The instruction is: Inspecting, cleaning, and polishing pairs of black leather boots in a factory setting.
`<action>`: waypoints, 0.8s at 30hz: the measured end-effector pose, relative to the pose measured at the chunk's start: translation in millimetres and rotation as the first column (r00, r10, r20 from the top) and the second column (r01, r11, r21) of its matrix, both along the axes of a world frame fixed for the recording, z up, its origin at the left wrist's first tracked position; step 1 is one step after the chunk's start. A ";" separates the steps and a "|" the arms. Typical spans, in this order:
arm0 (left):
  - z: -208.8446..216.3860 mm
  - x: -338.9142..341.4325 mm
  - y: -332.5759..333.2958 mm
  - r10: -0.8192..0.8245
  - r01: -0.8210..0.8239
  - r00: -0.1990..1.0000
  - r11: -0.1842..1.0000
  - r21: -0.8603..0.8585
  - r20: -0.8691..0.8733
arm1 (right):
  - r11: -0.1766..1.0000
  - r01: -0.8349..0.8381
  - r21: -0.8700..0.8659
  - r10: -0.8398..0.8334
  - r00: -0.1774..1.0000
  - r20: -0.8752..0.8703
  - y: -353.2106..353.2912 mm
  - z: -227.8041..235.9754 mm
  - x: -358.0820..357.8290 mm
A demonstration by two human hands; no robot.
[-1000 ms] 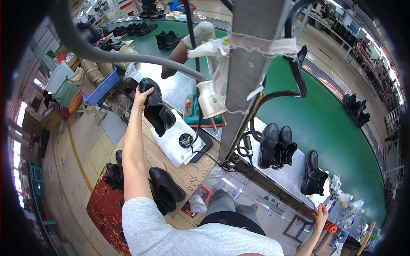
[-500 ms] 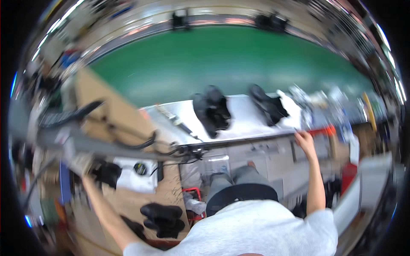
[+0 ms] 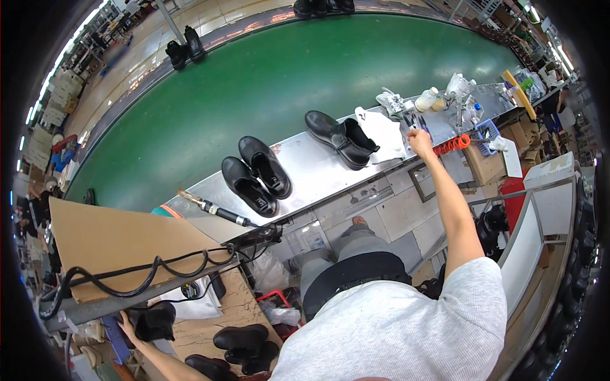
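My right hand [image 3: 420, 143] reaches over the metal bench beside the white cloth [image 3: 384, 136], its fingers drawn together at some small dark-handled tools [image 3: 417, 123]. Whatever it grips is too small to make out. Left of the cloth, a black ankle-high shoe [image 3: 340, 134] lies on the bench. A pair of black slip-on shoes [image 3: 255, 173] stands farther left. Down at the lower left, my left hand [image 3: 128, 329] is between a blue-purple box [image 3: 117, 338] and a dark shoe [image 3: 155, 321]. The grey bar partly covers that hand, so its fingers are unclear.
Beyond the bench runs a green conveyor belt [image 3: 254, 82]. A black-handled tool [image 3: 216, 209] lies at the bench's left end. A coiled black cable [image 3: 155, 265] hangs along the grey bar, by a cardboard sheet [image 3: 121, 241]. An orange coiled hose [image 3: 452, 145] and bottles [image 3: 427, 100] are at right.
The view has swung and sharpened. My right hand has moved from the bench's front edge onto the tools beside the cloth. My left hand is now lower, near the dark shoe.
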State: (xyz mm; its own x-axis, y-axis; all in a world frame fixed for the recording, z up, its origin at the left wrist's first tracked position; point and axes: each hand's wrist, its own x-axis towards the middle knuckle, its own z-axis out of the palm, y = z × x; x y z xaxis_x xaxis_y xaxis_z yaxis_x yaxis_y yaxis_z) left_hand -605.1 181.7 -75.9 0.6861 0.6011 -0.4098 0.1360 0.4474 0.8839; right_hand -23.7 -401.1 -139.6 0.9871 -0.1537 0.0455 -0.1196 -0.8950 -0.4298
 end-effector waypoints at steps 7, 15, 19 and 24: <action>77.6 66.1 -116.9 0.190 -0.206 0.978 0.932 -0.299 -0.082 | 1.000 0.010 0.019 -0.008 0.997 -0.072 -5.5 -30.0 26.2; 105.1 223.9 -245.1 0.232 -0.219 0.972 0.850 -0.478 -0.034 | 0.830 -0.551 0.083 0.538 0.832 0.139 33.8 -28.3 10.5; 95.8 299.2 -290.8 0.192 -0.194 0.981 0.919 -0.343 -0.039 | 0.898 -0.431 -0.084 0.436 0.898 0.051 46.2 -36.5 17.7; 102.9 363.7 -292.4 -0.049 0.035 0.997 0.975 -0.219 -0.060 | 0.905 -0.391 -0.168 0.383 0.920 -0.079 30.2 -47.9 54.2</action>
State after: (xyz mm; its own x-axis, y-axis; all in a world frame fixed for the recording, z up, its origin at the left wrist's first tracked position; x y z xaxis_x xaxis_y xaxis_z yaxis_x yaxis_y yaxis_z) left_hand -241.3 -110.8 27.0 0.6765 0.4639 -0.5720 0.2121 0.6211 0.7545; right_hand 30.5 -370.9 -187.5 0.9688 0.2476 -0.0074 0.2371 -0.9355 -0.2621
